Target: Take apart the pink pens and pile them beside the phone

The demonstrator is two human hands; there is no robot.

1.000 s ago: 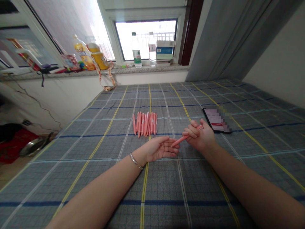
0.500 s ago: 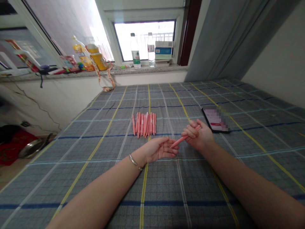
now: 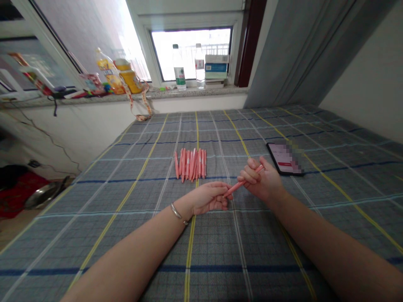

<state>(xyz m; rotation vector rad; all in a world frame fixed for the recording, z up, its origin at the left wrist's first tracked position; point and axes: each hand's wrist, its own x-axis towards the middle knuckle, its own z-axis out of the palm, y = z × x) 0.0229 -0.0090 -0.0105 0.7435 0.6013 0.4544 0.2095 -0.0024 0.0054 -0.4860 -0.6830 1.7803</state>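
A slim pink pen (image 3: 235, 188) slants between my two hands above the checked cloth. My right hand (image 3: 260, 178) is wrapped round its upper part. At the lower, tapered end, my left hand (image 3: 211, 198) pinches the pen between thumb and fingers; a silver bangle circles that wrist. Beyond my left hand, several similar pink pens (image 3: 190, 164) lie side by side in a row on the cloth.
The grey checked cloth (image 3: 126, 235) covers the bed-like surface. A phone (image 3: 285, 159) with a lit screen lies beyond my right hand. Bottles (image 3: 179, 73), a yellow cup (image 3: 129, 77) and boxes (image 3: 216, 67) stand on the windowsill. A grey curtain (image 3: 289, 54) hangs at the right.
The fingers of my left hand, stretched out before, have closed on the pen's tapered end. My right hand keeps its grip and has shifted slightly left.
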